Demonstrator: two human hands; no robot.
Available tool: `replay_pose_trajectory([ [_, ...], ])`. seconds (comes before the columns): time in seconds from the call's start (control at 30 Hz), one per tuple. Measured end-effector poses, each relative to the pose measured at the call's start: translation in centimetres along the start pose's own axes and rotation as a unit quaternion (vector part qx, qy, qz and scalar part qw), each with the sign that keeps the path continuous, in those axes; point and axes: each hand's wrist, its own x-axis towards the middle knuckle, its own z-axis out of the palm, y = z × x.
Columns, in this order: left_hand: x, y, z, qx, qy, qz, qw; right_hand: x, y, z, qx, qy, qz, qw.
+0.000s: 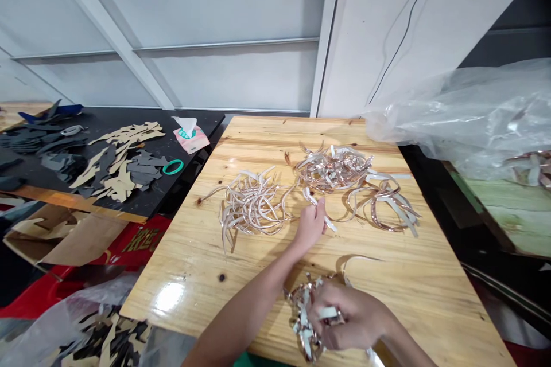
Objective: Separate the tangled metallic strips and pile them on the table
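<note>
Near the middle of the wooden table, my left hand is closed on a short white strip that sticks out on both sides of the fist. My right hand, closer to the front edge, has its fingers curled round white and copper strips, over a tangled bunch. Beyond my left hand lies a shiny copper-and-white heap. Thin curled strips are spread to its left, and a looser looped bunch lies to the right.
On the black table at the left are beige and grey scraps, a green tape ring and a tissue pack. Clear plastic sheeting covers the right side. A cardboard box and a bag of scraps sit lower left.
</note>
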Motion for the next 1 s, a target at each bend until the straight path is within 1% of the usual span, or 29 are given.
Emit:
replay_pose_trajectory([
  [0.07, 0.1, -0.1, 0.0, -0.017, -0.012, 0.005, 1.0, -0.4, -0.5, -0.2, 0.029, 0.044, -0.046, 0.998],
  [0.2, 0.0, 0.1, 0.1, -0.039, -0.009, -0.014, 0.999, -1.0, -1.0, -1.4, 0.095, 0.133, -0.077, 0.983],
  [0.27, -0.1, 0.3, 0.2, -0.052, -0.009, -0.025, 0.998, -0.8, -1.2, -1.6, 0.092, 0.159, -0.095, 0.978],
  [0.33, -0.2, 0.6, 0.3, -0.069, -0.01, -0.044, 0.997, -0.5, -1.6, -1.6, 0.033, 0.166, -0.11, 0.979],
  [0.4, -0.3, 0.9, 0.2, -0.087, -0.009, -0.058, 0.994, -0.1, -2.1, -1.4, -0.074, 0.165, -0.124, 0.976],
  [0.47, -0.5, 1.2, 0.1, -0.103, -0.021, -0.05, 0.993, 0.3, -2.7, -1.2, -0.194, 0.16, -0.132, 0.959],
  [0.53, -0.8, 1.4, -0.1, -0.119, -0.047, -0.02, 0.992, 0.6, -3.2, -0.7, -0.294, 0.153, -0.133, 0.934],
  [0.63, -1.1, 1.3, -0.3, -0.141, -0.078, 0.028, 0.987, 0.9, -3.1, 1.0, -0.39, 0.166, -0.112, 0.899],
  [0.7, -1.2, 0.8, -0.2, -0.157, -0.071, 0.054, 0.984, 0.8, -2.2, 2.7, -0.436, 0.184, -0.088, 0.877],
  [0.73, -1.2, 0.6, -0.1, -0.165, -0.06, 0.071, 0.982, 0.7, -1.5, 3.5, -0.465, 0.191, -0.087, 0.86],
  [0.77, -1.2, 0.4, -0.1, -0.171, -0.041, 0.091, 0.98, 0.5, -0.6, 4.3, -0.501, 0.2, -0.094, 0.837],
  [0.8, -1.2, 0.2, 0.0, -0.178, -0.015, 0.113, 0.977, 0.3, 0.3, 5.0, -0.542, 0.214, -0.11, 0.805],
  [0.87, -1.2, 0.1, -0.1, -0.188, 0.056, 0.157, 0.968, -0.2, 2.1, 6.0, -0.618, 0.266, -0.116, 0.731],
  [0.9, -1.1, 0.3, -0.3, -0.192, 0.096, 0.175, 0.961, -0.6, 2.8, 6.3, -0.642, 0.278, -0.123, 0.704],
  [0.93, -0.9, 0.5, -0.6, -0.194, 0.137, 0.19, 0.953, -0.9, 3.5, 6.5, -0.662, 0.283, -0.128, 0.682],
  [0.97, -0.7, 0.7, -0.9, -0.197, 0.177, 0.2, 0.943, -1.2, 4.0, 6.7, -0.677, 0.282, -0.129, 0.667],
  [1.0, -0.5, 1.0, -1.4, -0.198, 0.208, 0.205, 0.936, -1.4, 4.4, 6.8, -0.689, 0.276, -0.121, 0.659],
])
